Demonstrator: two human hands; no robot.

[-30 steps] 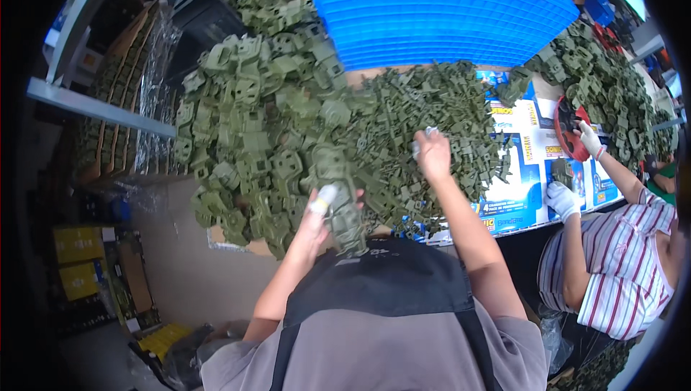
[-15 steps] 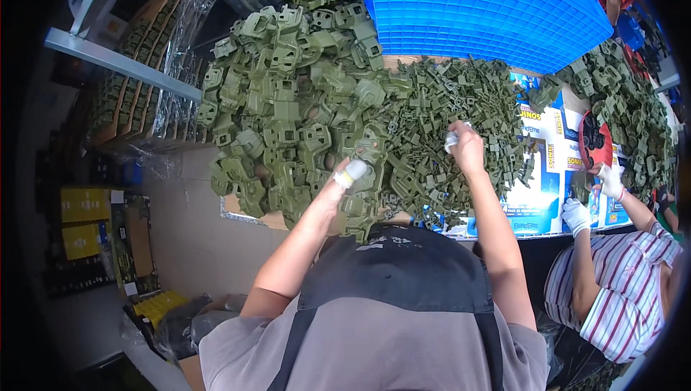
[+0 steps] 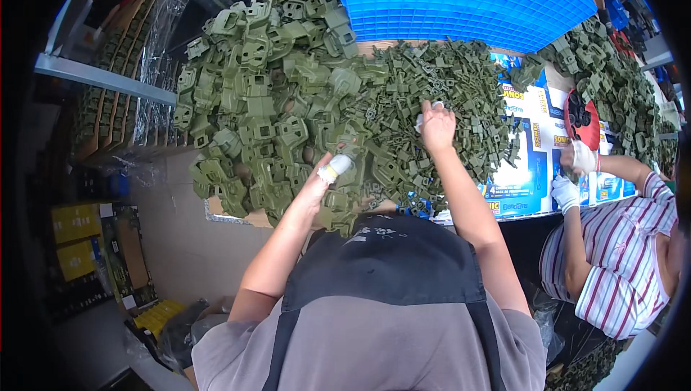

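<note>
Left hand [image 3: 332,169], part-curled, apparently holds an olive-green moulded shell [image 3: 344,195], best kept steady; right hand [image 3: 437,123], fingers bent, over small green parts [image 3: 471,106] — its grip, if any, indiscernible.

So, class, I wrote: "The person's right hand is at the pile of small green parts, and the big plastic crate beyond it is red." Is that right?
Not quite: the crate is blue, as the head view shows. The right hand is at the small green parts.
</note>
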